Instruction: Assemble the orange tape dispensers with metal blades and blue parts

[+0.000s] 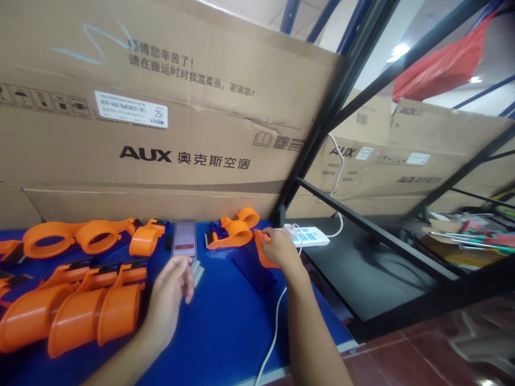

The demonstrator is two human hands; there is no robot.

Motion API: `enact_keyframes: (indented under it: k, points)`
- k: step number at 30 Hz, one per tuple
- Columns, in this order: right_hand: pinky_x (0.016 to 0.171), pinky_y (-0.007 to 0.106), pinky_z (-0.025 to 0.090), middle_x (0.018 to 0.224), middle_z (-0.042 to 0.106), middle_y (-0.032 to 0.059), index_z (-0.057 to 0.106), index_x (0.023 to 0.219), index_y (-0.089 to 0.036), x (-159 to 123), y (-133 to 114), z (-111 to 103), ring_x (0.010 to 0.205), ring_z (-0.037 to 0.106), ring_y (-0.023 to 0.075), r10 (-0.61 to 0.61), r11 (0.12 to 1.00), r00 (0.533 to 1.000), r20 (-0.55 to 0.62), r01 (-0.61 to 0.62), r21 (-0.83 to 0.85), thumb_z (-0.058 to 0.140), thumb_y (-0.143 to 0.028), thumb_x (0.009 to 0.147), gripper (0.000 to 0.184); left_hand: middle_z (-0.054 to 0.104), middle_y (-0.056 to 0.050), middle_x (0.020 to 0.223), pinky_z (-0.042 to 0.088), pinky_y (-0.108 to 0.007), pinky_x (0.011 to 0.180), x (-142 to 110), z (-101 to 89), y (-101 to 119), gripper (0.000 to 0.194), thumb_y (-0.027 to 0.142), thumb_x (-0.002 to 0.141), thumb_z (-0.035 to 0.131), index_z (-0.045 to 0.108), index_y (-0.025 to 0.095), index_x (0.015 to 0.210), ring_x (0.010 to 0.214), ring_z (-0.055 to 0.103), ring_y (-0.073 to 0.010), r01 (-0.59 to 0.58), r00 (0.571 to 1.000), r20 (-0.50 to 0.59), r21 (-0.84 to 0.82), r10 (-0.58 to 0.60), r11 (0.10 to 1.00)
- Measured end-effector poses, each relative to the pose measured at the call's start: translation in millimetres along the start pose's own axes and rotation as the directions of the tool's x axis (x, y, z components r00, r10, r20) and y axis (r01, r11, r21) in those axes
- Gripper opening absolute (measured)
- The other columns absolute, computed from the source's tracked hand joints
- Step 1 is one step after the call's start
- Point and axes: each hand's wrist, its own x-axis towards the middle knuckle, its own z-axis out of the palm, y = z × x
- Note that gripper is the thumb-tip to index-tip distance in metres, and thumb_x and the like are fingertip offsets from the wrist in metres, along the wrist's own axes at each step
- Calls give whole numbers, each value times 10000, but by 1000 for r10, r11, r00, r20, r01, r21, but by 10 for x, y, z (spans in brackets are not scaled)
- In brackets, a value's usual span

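Note:
At the right of the blue table my right hand is closed on an orange tape dispenser, mostly covered by the fingers. Just left of it lie smaller orange tape dispensers. My left hand hovers over the table, fingers loosely bent and apart, with nothing visible in it. Beyond its fingertips is a phone with a lit screen. Thin grey strips lie beside those fingertips; whether they touch is unclear. Several large orange tape dispensers stand in rows on the left.
A big cardboard box walls off the table's back edge. A black metal frame rises on the right, beside a white power strip. A white cable runs across the table near my right forearm. Tools lie farther right.

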Motion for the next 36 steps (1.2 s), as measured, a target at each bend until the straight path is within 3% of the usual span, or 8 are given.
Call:
enact_keyframes:
  k: [7, 11, 14, 17, 23, 28, 31, 36]
  points:
    - [971, 402, 492, 1144, 767, 146, 809, 1039, -177, -85, -119, -164, 1068, 686, 304, -19, 996, 961, -276, 43, 79, 571, -185, 906, 272, 574, 21, 719, 391, -217, 474, -20, 17, 3, 300, 479, 911, 706, 659, 199, 1010, 559, 523, -112, 10, 1000, -10, 9, -10, 1000]
    - [974, 452, 519, 1075, 760, 117, 796, 989, -205, -244, -409, -272, 1061, 680, 296, -69, 897, 772, -632, 325, 298, 654, -270, 916, 173, 655, -17, 775, 453, -240, 529, 5, 21, 7, 323, 472, 899, 723, 694, 204, 1076, 656, 608, -151, -35, 999, -8, 33, 35, 999]
    - [923, 413, 560, 1049, 758, 79, 775, 976, -232, -448, -759, -247, 988, 706, 244, -253, 638, 782, -570, 578, 510, 673, -262, 932, 115, 747, -110, 1109, 555, -315, 720, 32, 30, 13, 498, 463, 876, 751, 668, 226, 1306, 927, 706, -234, -91, 995, -38, 59, 94, 994]
    - [939, 401, 564, 1091, 744, 73, 772, 1017, -241, -685, -1095, -129, 1006, 705, 226, -450, 443, 766, -459, 638, 630, 687, -228, 926, 125, 686, -127, 1356, 560, -375, 892, 53, 33, 16, 593, 473, 875, 749, 608, 273, 1415, 1181, 672, -301, -90, 995, -44, 0, 90, 996]
    - [1020, 424, 539, 1288, 687, 94, 722, 1217, -247, -881, -1290, 34, 1166, 670, 248, -623, 220, 694, -361, 599, 770, 619, -285, 986, 256, 756, -72, 1177, 579, -350, 876, 106, 39, 63, 382, 467, 847, 781, 704, 232, 1138, 1093, 706, -267, -18, 989, -146, -178, -8, 984]
    - [881, 386, 547, 1028, 718, 81, 732, 1047, -233, -698, -1134, 95, 968, 674, 233, -444, 525, 862, -247, 473, 708, 474, -271, 1057, 261, 744, -57, 814, 576, -284, 609, 34, 55, 192, 316, 466, 864, 740, 705, 159, 931, 670, 705, -189, 145, 940, -240, -359, -241, 922]
    - [916, 399, 506, 1062, 694, 91, 719, 1135, -219, -617, -1066, 199, 1003, 628, 250, -632, 680, 775, -16, 564, 467, 579, -169, 970, 222, 681, -32, 688, 490, -244, 460, -37, 17, 216, 403, 568, 837, 737, 684, 170, 865, 504, 619, -151, 234, 945, -126, -387, -303, 892]
    - [883, 371, 462, 1071, 640, 95, 707, 1222, -224, -598, -1061, 378, 986, 577, 240, -736, 671, 663, 136, 690, 272, 574, -66, 920, 366, 639, -14, 672, 494, -219, 471, -49, -33, 158, 417, 589, 806, 766, 678, 181, 803, 524, 600, -126, 238, 948, -96, -424, -305, 874]
